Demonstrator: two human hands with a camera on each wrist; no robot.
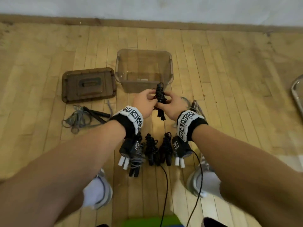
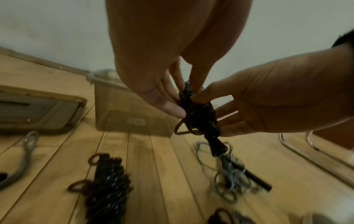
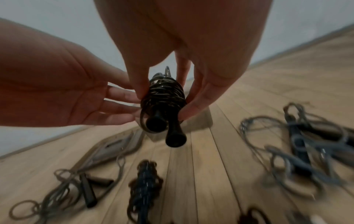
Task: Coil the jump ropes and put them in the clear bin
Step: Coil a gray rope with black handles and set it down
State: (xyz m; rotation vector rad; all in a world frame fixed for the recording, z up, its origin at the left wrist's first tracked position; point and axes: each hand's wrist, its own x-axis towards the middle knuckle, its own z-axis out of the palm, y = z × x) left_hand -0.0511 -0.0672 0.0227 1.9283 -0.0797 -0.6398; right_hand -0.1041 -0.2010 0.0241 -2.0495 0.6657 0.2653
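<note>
Coiled black jump rope point(image 1: 159, 97) held up off the floor between both hands, just short of the clear bin point(image 1: 170, 64). Long axis of the bundle runs away from the person: loop end toward the bin, the two handles point(image 3: 168, 130) hanging back toward the body (right wrist view looks straight at their butt ends).

Left hand point(image 1: 145, 104): thumb and fingertips pinching the wrap on its left flank. Right hand point(image 1: 174, 106): fingers curled round the bundle from the right, thumb on top. Both clamped on the same rope; neither hand is clearly nearer the bin.

The bin lies dead ahead of the hands, open, its near wall just beyond the rope's loop end. It looks empty, though the walls blur the view. Its lid point(image 1: 89, 85) lies flat on the floor to its left.

Judgement: the wrap looks finished or nearly so; the drop needs only a short carry forward along the bundle's own axis, over the near rim.

Other ropes on the floor: coiled bundles point(image 1: 151, 149) by the feet, a loose grey rope point(image 1: 78, 118) at left.
</note>
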